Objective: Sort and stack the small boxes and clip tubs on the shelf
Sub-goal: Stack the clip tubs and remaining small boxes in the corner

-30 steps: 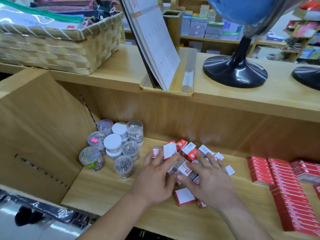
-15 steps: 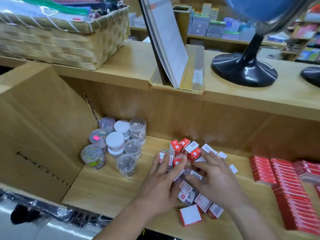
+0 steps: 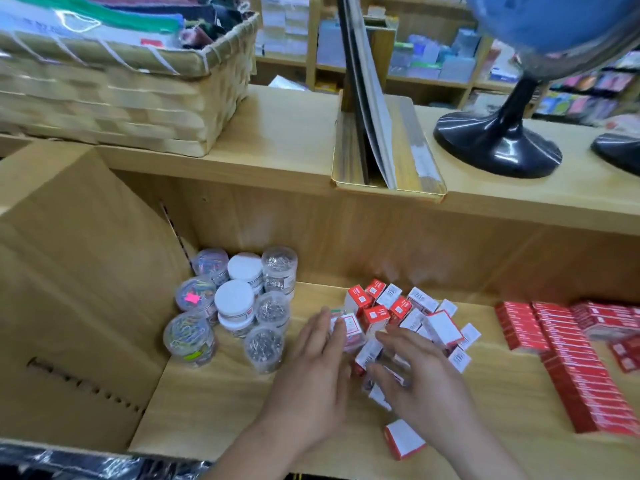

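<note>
All positions are given relative to the heap of small red-and-white cardboard boxes (image 3: 398, 317), which lies loose on the light wooden shelf (image 3: 207, 403) with its boxes tilted at mixed angles.

Left of the heap: the clear round plastic clip tubs (image 3: 233, 299) stand upright in a tight cluster, a few with white lids. Grouping them apart from the heap keeps the two product types separate — this part of the sort appears largely done.

At the heap's left edge: the left hand (image 3: 311, 386), fingers straight and together, lies flat against the outermost boxes. It grips nothing; the posture suits a barrier that stops boxes sliding toward the tubs.

On the heap's near side: the right hand (image 3: 429, 393), fingers spread and relaxed, rests over several boxes without closing round any one. The two hands sit close together, bracketing the heap — probably to gather it before stacking.

In front of the heap, apart from it: a single red-and-white box (image 3: 403, 439) lies on its side, not yet collected.

Right of the heap, well apart: rows of flat red boxes (image 3: 581, 368) lie packed edge to edge, a likely model for the finished arrangement.
</note>
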`<state>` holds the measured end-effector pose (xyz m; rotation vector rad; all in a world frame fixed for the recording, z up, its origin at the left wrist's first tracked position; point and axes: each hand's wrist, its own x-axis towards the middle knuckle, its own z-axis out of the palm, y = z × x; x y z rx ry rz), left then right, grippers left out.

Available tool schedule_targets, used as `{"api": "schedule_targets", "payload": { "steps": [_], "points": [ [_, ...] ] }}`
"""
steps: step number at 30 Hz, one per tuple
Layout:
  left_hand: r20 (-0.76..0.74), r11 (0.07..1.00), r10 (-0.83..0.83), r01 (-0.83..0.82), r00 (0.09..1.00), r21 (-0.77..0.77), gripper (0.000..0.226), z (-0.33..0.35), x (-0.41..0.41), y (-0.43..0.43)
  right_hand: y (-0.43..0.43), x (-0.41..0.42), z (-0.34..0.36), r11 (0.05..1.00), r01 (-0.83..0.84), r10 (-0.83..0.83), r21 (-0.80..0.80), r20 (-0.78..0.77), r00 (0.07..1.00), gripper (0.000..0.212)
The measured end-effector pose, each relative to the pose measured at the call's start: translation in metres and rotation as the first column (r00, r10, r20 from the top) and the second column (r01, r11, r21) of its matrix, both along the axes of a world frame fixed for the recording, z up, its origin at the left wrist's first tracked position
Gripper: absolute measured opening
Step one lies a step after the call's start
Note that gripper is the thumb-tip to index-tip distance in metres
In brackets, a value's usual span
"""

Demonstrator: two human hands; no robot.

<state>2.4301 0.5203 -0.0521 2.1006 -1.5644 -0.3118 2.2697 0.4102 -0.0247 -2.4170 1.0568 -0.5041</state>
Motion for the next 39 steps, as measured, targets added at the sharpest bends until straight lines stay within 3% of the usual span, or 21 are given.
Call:
{"api": "schedule_targets", "payload": {
  "steps": [4,8,12,16,19,22,24,30,35,39],
  "points": [
    [0.028,0.995,0.006,-0.009,1.0,0.102,0.047,0.013,0.015,-0.027,-0.007,0.018,0.017,0.999,0.017,-0.014,0.027,-0.101,0.995,0.034],
    [-0.076,1.0,-0.013,0.012,0.997,-0.011,0.035,0.008,0.024,-0.028,-0.006,0.019,0.019,0.994,0.059,-0.055,0.09,-0.036,0.998,0.024],
    [-0.196,0.974,-0.001,-0.044,0.981,-0.221,0.061,0.025,0.017,-0.009,-0.009,0.024,0.029,0.946,0.043,-0.105,0.321,0.179,0.978,0.022],
    [-0.236,0.93,0.032,-0.116,0.971,-0.348,0.075,0.04,0.002,0.0,-0.011,0.03,0.042,0.776,-0.097,-0.127,0.623,0.305,0.944,0.034],
    [-0.238,0.972,0.061,-0.112,0.969,-0.206,0.084,0.038,-0.001,-0.001,-0.02,0.023,0.045,0.741,-0.12,-0.176,0.66,0.363,0.915,0.031],
    [-0.06,0.986,0.145,-0.139,0.988,0.095,0.082,0.016,0.004,-0.01,-0.033,0.008,0.044,0.756,-0.083,-0.237,0.649,0.39,0.89,0.029],
    [-0.023,0.964,0.161,-0.152,0.987,0.216,0.078,0.004,0.003,-0.016,-0.04,-0.001,0.043,0.725,-0.087,-0.272,0.684,0.399,0.876,0.03],
    [0.053,0.956,0.239,-0.245,0.97,0.162,0.065,-0.01,-0.002,-0.015,-0.044,-0.015,0.04,0.679,-0.068,-0.322,0.731,0.38,0.867,0.031],
    [0.085,0.922,0.324,-0.334,0.942,0.194,0.089,-0.008,-0.023,0.005,-0.033,-0.01,0.034,0.682,-0.078,-0.293,0.727,0.369,0.882,0.024],
    [0.036,0.902,0.402,-0.402,0.915,0.156,0.069,-0.011,-0.036,0.045,-0.013,0.0,0.034,0.661,-0.148,-0.207,0.736,0.367,0.907,0.026]
  ]
}}
